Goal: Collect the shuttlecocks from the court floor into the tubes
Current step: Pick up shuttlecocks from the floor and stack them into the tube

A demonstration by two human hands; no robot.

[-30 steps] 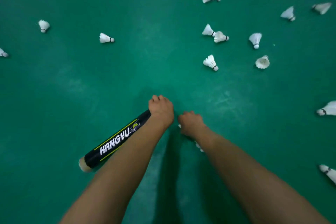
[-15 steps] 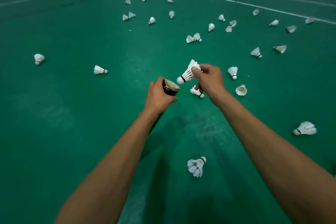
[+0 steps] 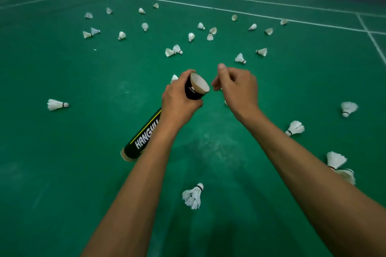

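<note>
- Court floor (image 3: 62, 173) carries many white shuttlecocks (image 3: 240, 58), most lying ahead of the hands.
- Tube (image 3: 146, 135) is slanted, and its open mouth faces the right hand (image 3: 238, 87), just beside it.
- Left hand (image 3: 179, 104) grips the tube under the mouth. The right fingers are curled, with nothing seen in them.
- Nearest shuttlecock (image 3: 193, 196) lies between the forearms (image 3: 133, 204), cork pointing away. I think the free right hand must reach back for it.

I see an indoor badminton court: a smooth green sports floor (image 3: 62, 73) painted with white boundary lines (image 3: 221, 9), and white feathered shuttlecocks (image 3: 193, 196) scattered all over it, near and far.
</note>
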